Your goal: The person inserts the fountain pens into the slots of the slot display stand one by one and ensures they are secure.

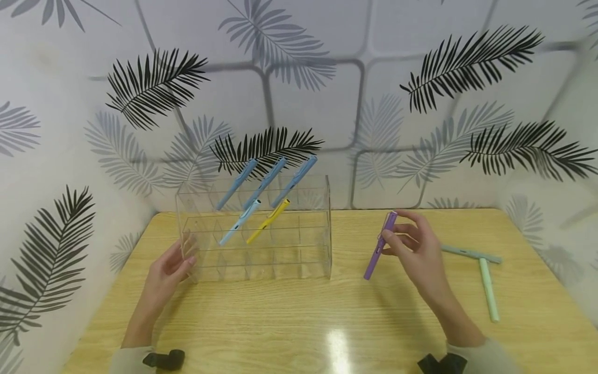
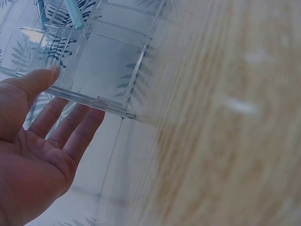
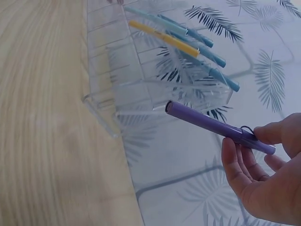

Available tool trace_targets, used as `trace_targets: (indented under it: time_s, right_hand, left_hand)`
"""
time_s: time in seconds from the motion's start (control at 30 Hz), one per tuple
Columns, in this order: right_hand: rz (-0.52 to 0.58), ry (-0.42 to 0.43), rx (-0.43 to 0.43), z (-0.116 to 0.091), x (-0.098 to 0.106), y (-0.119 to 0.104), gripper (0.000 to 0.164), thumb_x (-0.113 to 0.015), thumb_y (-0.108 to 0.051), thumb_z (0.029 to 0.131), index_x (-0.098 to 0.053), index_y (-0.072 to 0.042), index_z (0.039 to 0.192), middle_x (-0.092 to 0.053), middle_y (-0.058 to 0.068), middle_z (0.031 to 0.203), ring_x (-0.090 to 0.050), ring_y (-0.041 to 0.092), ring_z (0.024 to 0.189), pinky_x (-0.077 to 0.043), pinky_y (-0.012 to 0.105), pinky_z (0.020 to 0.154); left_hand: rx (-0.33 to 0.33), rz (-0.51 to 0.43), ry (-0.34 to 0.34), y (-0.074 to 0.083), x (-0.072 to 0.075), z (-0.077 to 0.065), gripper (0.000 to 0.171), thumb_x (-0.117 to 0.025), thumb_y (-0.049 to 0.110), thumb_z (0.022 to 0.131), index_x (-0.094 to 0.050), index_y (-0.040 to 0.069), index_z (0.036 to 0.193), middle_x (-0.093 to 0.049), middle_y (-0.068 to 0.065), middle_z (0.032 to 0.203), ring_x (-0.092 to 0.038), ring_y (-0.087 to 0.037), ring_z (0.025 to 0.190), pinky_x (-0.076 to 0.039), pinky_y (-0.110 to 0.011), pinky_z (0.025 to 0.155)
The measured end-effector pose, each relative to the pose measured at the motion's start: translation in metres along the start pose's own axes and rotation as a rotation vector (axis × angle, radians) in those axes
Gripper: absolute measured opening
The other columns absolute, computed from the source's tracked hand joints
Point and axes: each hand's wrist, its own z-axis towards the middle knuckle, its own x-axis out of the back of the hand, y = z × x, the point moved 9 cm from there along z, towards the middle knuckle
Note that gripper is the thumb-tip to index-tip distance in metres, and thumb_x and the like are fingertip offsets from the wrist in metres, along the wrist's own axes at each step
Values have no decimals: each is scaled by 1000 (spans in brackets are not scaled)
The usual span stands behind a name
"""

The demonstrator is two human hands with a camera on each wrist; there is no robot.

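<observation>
A clear acrylic pen rack (image 1: 329,234) with stepped compartments stands on the table's left half. My left hand (image 1: 163,275) holds its left side panel, thumb on the front edge and fingers behind the panel in the left wrist view. Leaning in the rack's back row are three blue pens (image 1: 294,182); one row forward are a light blue pen (image 1: 240,222) and a yellow pen (image 1: 268,221). To the rack's right, my right hand (image 1: 420,254) pinches a purple pen (image 3: 202,121) by its clip end, tilted and raised above the table.
A grey-green pen (image 1: 472,253) and a light green pen (image 1: 488,291) lie on the wooden table (image 1: 280,322) to the right of my right hand, their ends close together. Behind the table rises a wall (image 1: 308,104) with a leaf pattern.
</observation>
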Motion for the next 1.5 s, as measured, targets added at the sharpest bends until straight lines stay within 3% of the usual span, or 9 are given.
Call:
trace_targets:
  time_s: [0.27, 0.6, 0.8, 1.03, 1.5]
  right_hand:
    - [75, -32, 102, 10, -27, -16, 45, -66, 0, 99, -47, 2, 139, -66, 24, 104, -74, 23, 84, -63, 44, 73]
    - [161, 8, 125, 23, -56, -26, 45, -67, 2, 98, -47, 2, 138, -64, 24, 106, -73, 25, 84, -63, 44, 74]
    - [179, 43, 143, 31, -69, -35, 45, -68, 3, 97, -48, 0, 136, -63, 22, 108, -72, 24, 86, -63, 43, 75]
    - [213, 43, 149, 40, -88, -40, 43, -68, 5, 96, -48, 0, 134, -63, 20, 106, -72, 23, 86, -63, 45, 78]
    - [189, 52, 216, 54, -120, -45, 39, -70, 6, 95, -51, 1, 129, -67, 21, 106, -72, 26, 89, -63, 39, 78]
  left_hand:
    - [2, 13, 0, -1, 1, -1, 57, -60, 5, 104, -40, 5, 157, -58, -15, 145, -65, -8, 118, -57, -21, 88]
    - [17, 21, -16, -4, -1, -3, 58, -59, 7, 105, -38, 7, 159, -48, -32, 147, -64, -8, 120, -58, -23, 88]
    - [4, 20, 1, -1, 1, -2, 57, -60, 5, 104, -40, 6, 158, -51, -29, 146, -64, -7, 119, -57, -20, 89]
    - [-3, 15, 7, 1, 2, -2, 58, -61, 4, 104, -40, 6, 157, -57, -17, 145, -64, -6, 118, -56, -19, 89]
    - [15, 23, 4, -2, 1, 1, 56, -60, 6, 105, -40, 6, 157, -49, -32, 147, -65, -7, 118, -57, -24, 90]
